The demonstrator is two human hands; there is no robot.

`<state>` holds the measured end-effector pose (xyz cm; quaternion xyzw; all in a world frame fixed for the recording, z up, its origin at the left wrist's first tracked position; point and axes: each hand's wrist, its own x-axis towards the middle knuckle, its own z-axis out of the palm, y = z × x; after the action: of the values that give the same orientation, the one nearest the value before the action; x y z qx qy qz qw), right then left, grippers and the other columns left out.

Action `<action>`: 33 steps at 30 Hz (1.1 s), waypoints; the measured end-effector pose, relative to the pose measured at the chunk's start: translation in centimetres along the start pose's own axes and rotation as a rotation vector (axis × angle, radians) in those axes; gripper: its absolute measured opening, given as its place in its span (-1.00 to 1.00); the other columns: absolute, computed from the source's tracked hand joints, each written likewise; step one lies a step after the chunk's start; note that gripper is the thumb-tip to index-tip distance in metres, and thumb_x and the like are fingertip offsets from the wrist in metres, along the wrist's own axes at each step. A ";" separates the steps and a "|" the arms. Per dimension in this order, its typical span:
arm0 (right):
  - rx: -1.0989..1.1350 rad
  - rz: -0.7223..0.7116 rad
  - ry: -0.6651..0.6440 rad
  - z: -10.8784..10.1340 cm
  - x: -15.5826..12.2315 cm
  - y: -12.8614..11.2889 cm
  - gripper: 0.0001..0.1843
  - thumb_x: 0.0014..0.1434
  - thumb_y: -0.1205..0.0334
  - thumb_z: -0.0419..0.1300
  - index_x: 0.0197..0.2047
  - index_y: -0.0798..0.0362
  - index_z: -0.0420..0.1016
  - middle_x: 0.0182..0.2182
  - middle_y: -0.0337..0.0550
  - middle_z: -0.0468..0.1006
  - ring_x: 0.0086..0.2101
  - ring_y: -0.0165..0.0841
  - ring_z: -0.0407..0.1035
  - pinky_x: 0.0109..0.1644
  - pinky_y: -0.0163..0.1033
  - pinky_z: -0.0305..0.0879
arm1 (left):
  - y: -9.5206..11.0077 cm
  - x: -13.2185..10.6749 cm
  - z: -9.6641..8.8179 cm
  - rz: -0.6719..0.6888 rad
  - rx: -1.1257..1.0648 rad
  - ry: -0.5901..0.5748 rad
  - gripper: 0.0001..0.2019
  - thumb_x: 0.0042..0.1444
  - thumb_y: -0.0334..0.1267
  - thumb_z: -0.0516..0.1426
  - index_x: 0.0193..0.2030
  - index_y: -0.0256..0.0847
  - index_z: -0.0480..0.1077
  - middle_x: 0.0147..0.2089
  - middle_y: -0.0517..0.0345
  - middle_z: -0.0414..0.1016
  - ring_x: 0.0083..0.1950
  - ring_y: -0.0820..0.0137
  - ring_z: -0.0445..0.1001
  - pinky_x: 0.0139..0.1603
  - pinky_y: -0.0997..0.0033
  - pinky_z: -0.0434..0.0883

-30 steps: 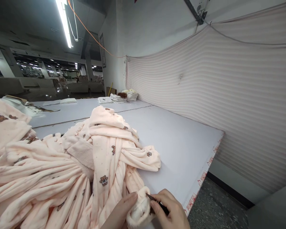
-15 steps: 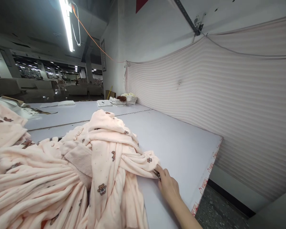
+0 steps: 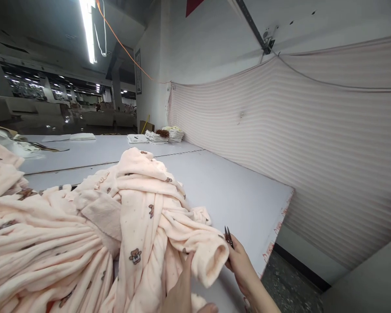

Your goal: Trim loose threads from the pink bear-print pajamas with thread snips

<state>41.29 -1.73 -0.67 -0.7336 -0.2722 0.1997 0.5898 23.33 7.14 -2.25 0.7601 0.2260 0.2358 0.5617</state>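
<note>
As the head view shows, our right hand grips snips, blades pointing away from us, likely sparing the adjacent cuff; our left hand touches the sleeve, perhaps steadying it, grip unclear, the garment heaped left of the worktop's right edge.

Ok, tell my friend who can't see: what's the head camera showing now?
A person's left hand and right hand flank an open-ended fluffy peach sleeve, the right holding small dark pointed metal snips. Bear-printed peach fabric lies heaped on a pale grey table.
</note>
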 end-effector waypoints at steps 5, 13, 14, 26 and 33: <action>0.050 -0.050 0.006 0.3 -2.5 -0.7 -0.51 0.11 -0.22 0.08 -0.18 0.05 0.42 -0.25 -0.12 0.56 -0.23 -0.28 0.43 -0.15 -0.29 0.34 | -0.1 0.1 1.7 0.011 0.130 0.286 -0.48 0.03 -0.02 0.14 0.11 -0.17 0.27 0.23 -0.16 0.28 0.10 0.02 0.37 0.00 0.19 0.35; -0.145 -0.264 0.138 1.5 -7.2 0.8 -0.69 0.12 0.01 0.14 -0.12 -0.02 0.39 -0.15 -0.13 0.49 -0.21 -0.30 0.43 -0.20 -0.36 0.34 | -1.3 -1.3 0.8 0.143 0.189 0.292 -0.78 0.11 -0.14 0.09 -0.13 -0.12 0.42 0.09 -0.12 0.38 0.04 0.09 0.39 -0.14 0.32 0.40; -0.161 -0.297 0.153 1.8 -7.5 0.7 -0.76 0.15 0.04 0.12 -0.17 -0.02 0.40 -0.21 -0.15 0.50 -0.26 -0.32 0.43 -0.22 -0.36 0.34 | -1.1 -1.5 0.5 0.190 0.241 0.305 -0.80 0.10 -0.17 0.09 -0.17 -0.12 0.44 0.13 -0.13 0.35 0.13 0.05 0.32 -0.07 0.29 0.38; -0.554 -0.355 0.059 1.6 -6.2 -1.8 -0.87 0.22 0.19 0.06 -0.38 -0.03 0.30 -0.42 -0.26 0.36 -0.44 -0.37 0.34 -0.38 -0.34 0.26 | -0.5 0.6 -1.0 -0.241 -0.583 -0.130 -0.62 -0.06 0.08 0.22 -0.37 -0.26 0.45 -0.47 0.21 0.32 -0.42 0.43 0.28 -0.39 0.49 0.22; -0.527 -0.342 -0.250 0.6 -7.5 -3.4 -0.69 0.15 0.24 0.13 -0.02 -0.05 0.48 -0.28 -0.18 0.46 -0.29 -0.36 0.45 -0.25 -0.39 0.34 | 0.8 0.4 -1.2 -0.372 -0.876 -0.151 -0.68 -0.19 -0.05 0.34 -0.47 -0.26 0.42 -0.49 0.23 0.36 -0.45 0.49 0.28 -0.38 0.54 0.23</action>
<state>34.56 -5.55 2.28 -0.7743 -0.5040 0.1090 0.3670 23.00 8.10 -1.10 0.4136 0.1964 0.1486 0.8765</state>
